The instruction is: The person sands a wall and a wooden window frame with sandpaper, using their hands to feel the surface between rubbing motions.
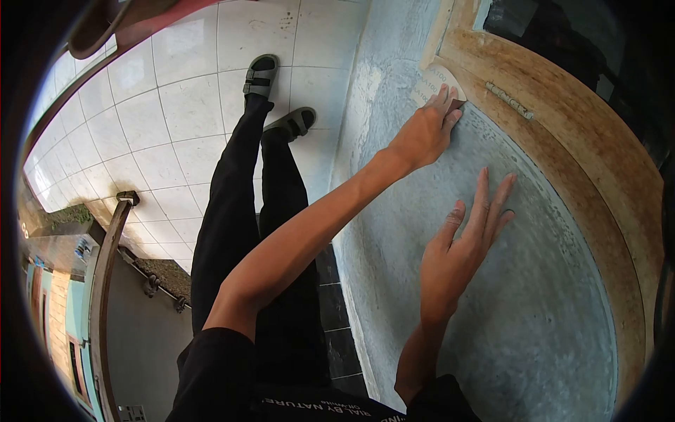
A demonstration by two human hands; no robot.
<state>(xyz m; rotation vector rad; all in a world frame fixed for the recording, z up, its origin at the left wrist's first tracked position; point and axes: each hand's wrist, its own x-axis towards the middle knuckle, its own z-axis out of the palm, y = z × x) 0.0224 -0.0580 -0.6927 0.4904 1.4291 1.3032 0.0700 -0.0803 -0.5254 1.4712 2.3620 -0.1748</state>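
My left hand [429, 130] presses a piece of sandpaper [430, 81] against the grey-blue plastered wall [534, 295], beside the edge of the wooden window frame [555, 144]. The sandpaper's pale printed back faces me, with "A100" lettering, and one corner folds up brown by my fingertips. Lower down, my right hand [460, 246] rests with fingers spread towards the wall, holding nothing. Whitish dust coats the fingers of my right hand.
A metal hinge or latch piece [510, 100] sits on the wooden frame, next to dark glass [562, 35]. My sandalled feet [260, 77] stand on white floor tiles [186, 105]. A brown rail [105, 302] runs along the left side.
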